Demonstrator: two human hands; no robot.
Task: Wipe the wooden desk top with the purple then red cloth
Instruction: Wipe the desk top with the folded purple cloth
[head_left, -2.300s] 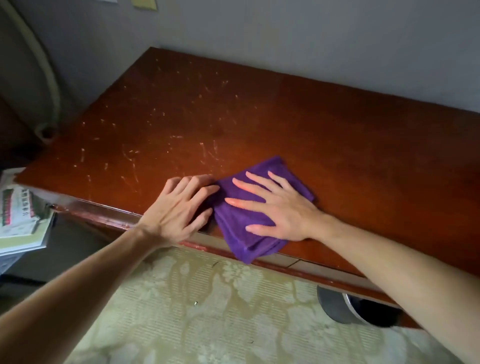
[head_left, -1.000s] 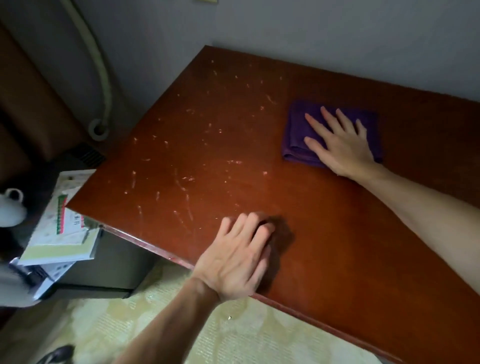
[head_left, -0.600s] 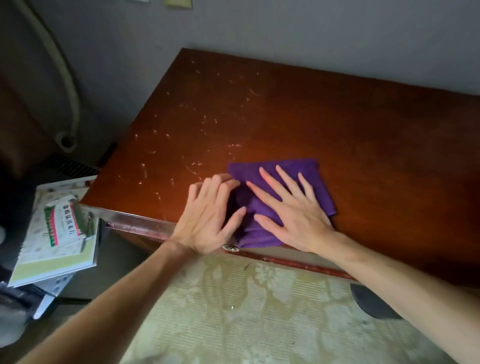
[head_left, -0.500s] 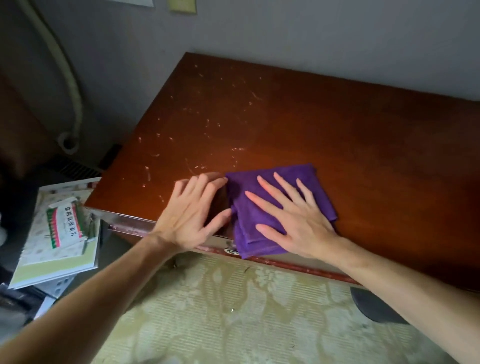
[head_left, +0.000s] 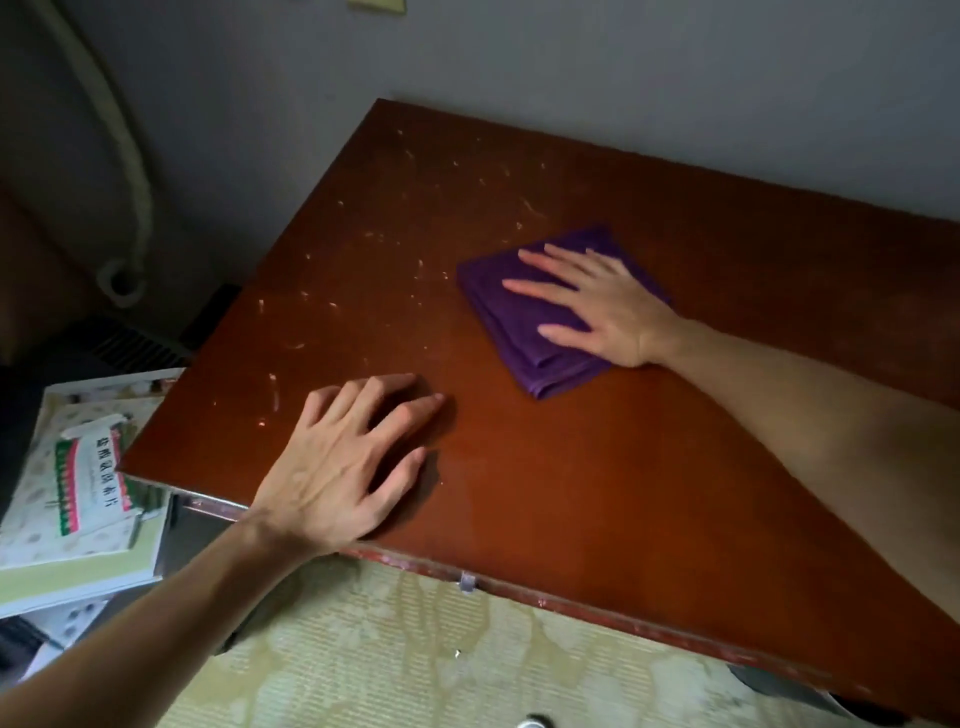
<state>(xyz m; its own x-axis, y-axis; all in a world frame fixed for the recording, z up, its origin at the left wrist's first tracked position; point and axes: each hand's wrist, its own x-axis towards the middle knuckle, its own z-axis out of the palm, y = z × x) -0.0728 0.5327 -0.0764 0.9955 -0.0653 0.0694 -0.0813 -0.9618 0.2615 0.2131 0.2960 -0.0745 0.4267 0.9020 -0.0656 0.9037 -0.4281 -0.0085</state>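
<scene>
The folded purple cloth lies on the dark red-brown wooden desk top, toward the middle. My right hand presses flat on it with straight, spread fingers. My left hand rests on the bare wood near the front left edge, fingers spread and slightly arched, holding nothing. Pale crumbs and scratch-like specks dot the left and far part of the desk. No red cloth is in view.
A grey wall runs behind the desk. A pale hose hangs down the wall at the left. A stack of booklets and papers lies below the desk's left corner. Patterned pale green floor covering shows in front.
My right hand has pushed the purple cloth from the front edge away toward the desk's middle. My left hand has parted from the cloth and stays near the front edge.
</scene>
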